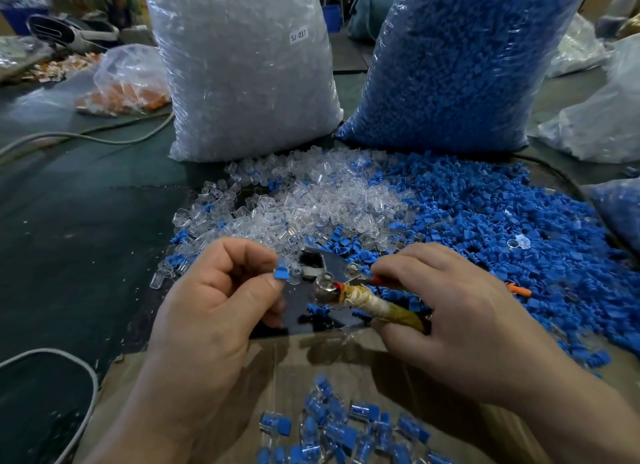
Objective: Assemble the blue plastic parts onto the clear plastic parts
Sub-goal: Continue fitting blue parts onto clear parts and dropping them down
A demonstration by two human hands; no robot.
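Hands worked side by side in the lower centre of the frame, backs turned to the camera. The left hand (221, 290) had its fingers curled inward, and its thumb and forefinger pinched a small blue plastic part (280, 273) just left of the metal press (325, 287). The right hand (457, 311) wrapped its curled fingers round the tape-wrapped handle (381, 306), a rod bound in yellowish-white tape that slanted up and left to the press; a red piece showed under the forefinger. The press, a shiny round-headed fitting, sat on a dark flat plate (301, 307).

Behind it, at mid-frame, lay a heap of clear plastic parts (311, 200), small glossy transparent cups. It merged on the right into a wider heap of loose blue parts (502, 228), matte and ribbed. Assembled pieces (332, 425), blue inserts seated in clear shells, lay in a brown cardboard box (287, 366) at the bottom edge.

Two tall, crinkled transparent sacks stood at the top. The clear-parts sack (242, 82), centre-left, bore a white label (298, 35) reading "SJ-017"; the blue-parts sack (457, 65) stood to its right. A smaller bag of orange pieces (128, 82) lay at the upper left, with a grey cable (104, 137) below it on the dark green tabletop (69, 238).
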